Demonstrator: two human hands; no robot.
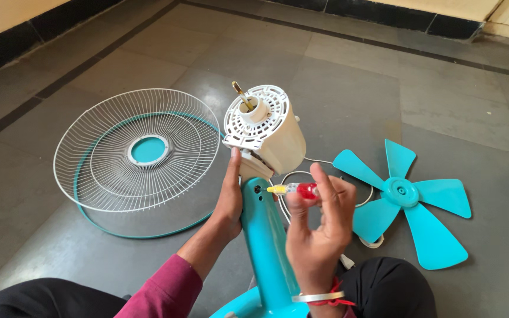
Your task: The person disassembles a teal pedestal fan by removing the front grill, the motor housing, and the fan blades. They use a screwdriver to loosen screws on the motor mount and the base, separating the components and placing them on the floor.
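Fan stand (266, 241), teal column, upright between the knees; white motor housing (266, 126) on top, shaft up. Left hand (229, 197) wraps the column's left side just under the motor, thumb up against the housing. Right hand (319, 227) pinches a red-handled screwdriver (296, 189), fingers closed on it, yellow tip at the screw hole on the column. Left of the stand: white wire grille (136, 150) flat on the floor, teal ring (148, 227) under it. Right: teal blade (405, 197), apart. Grey tiled floor open beyond the motor up to the dark skirting.

grille (136, 150) left, blade (405, 197) right
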